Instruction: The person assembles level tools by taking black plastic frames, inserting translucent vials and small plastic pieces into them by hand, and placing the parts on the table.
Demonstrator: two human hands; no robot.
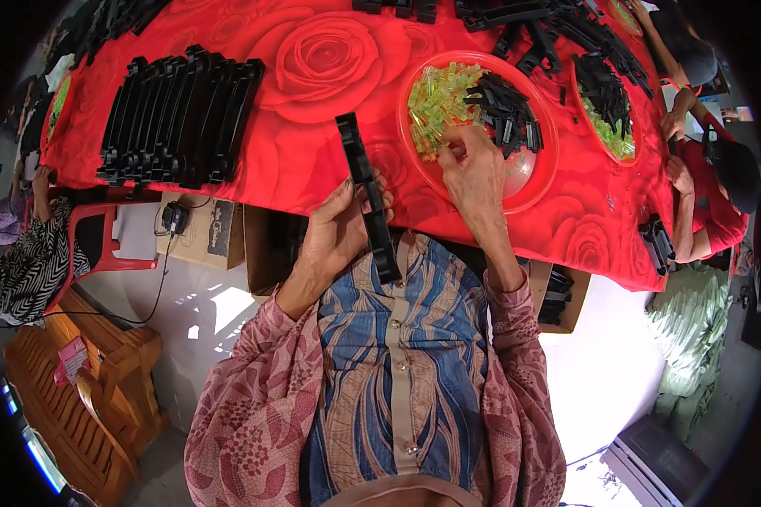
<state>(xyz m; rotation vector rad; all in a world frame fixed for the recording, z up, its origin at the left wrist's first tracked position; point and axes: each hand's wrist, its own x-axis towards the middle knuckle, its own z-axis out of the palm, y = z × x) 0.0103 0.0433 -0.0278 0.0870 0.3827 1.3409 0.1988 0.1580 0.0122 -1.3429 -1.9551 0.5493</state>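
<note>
My left hand is closed round a long black plastic strip with notched edges, held tilted in front of my chest at the table's edge. My right hand reaches over a round red bowl, its thumb and fingers pinched together. What lies between those fingertips, if anything, is too small to make out. Inside the bowl, small clear yellow-green pieces fill the left side. Small black pieces are heaped on the right, beside my fingers.
Similar black strips stand in a row at the left on the red rose-patterned cloth. More black parts pile up at the far right, near a second bowl. Other people sit at both ends. Cardboard boxes stand below.
</note>
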